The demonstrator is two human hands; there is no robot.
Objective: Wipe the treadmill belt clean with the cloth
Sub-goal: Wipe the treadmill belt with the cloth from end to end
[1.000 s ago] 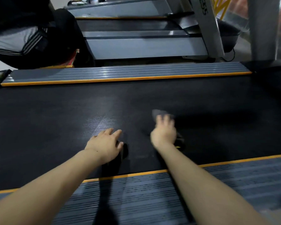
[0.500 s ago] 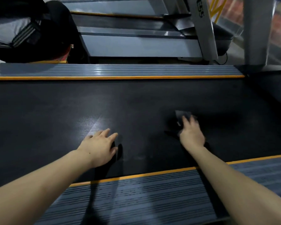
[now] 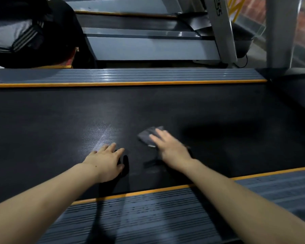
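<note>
Belt (image 3: 165,106): black, between orange-edged side rails.
Right hand (image 3: 171,148): flat, pressing grey cloth (image 3: 148,135).
Left hand (image 3: 106,161): flat, fingers spread on belt.

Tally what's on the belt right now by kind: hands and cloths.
Hands: 2, the left hand flat on the belt, the right hand pressing the cloth.
Cloths: 1, a grey cloth.
Total: 3.

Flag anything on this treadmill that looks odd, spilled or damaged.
Only a pale, shiny patch on the belt, just beyond the left hand; whether wetness, residue or glare is unclear. No damage shows.
</note>
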